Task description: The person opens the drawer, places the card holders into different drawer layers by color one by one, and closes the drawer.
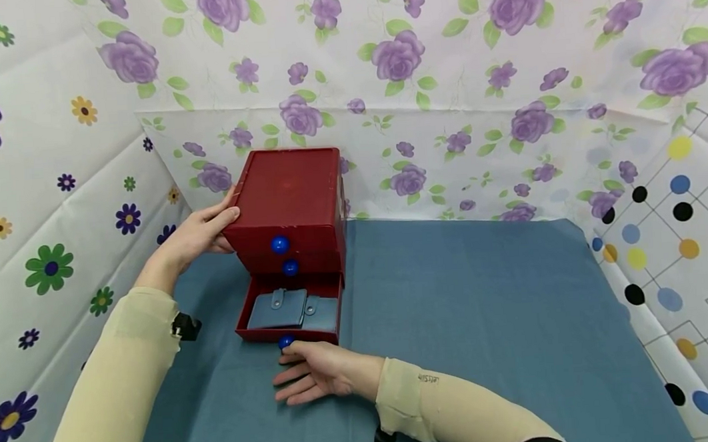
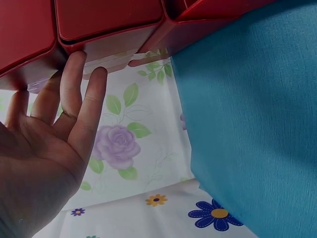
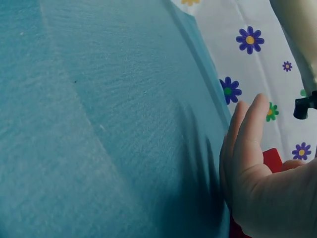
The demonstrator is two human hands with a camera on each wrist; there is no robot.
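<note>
A dark red drawer box [image 1: 295, 184] with blue knobs stands near the back wall. My left hand [image 1: 201, 232] rests against its left side, thumb by the top front edge; in the left wrist view its straight fingers touch the red side. The bottom drawer [image 1: 248, 334] is pulled out. Inside lie two blue-grey snap-strap wallets, the left wallet [image 1: 274, 310] partly overlapping the right wallet [image 1: 323, 315]. In front of the drawer, my right hand [image 1: 322, 371] has its thumb tip right at the bottom blue knob [image 1: 285, 342], its other fingers spread and extended.
The box stands on a blue cloth [image 1: 473, 321] covering the table. Behind it rises a wall covering with purple roses [image 1: 399, 55]. A flower-patterned sheet [image 1: 46, 197] borders the left side, and a dotted sheet [image 1: 686, 250] the right.
</note>
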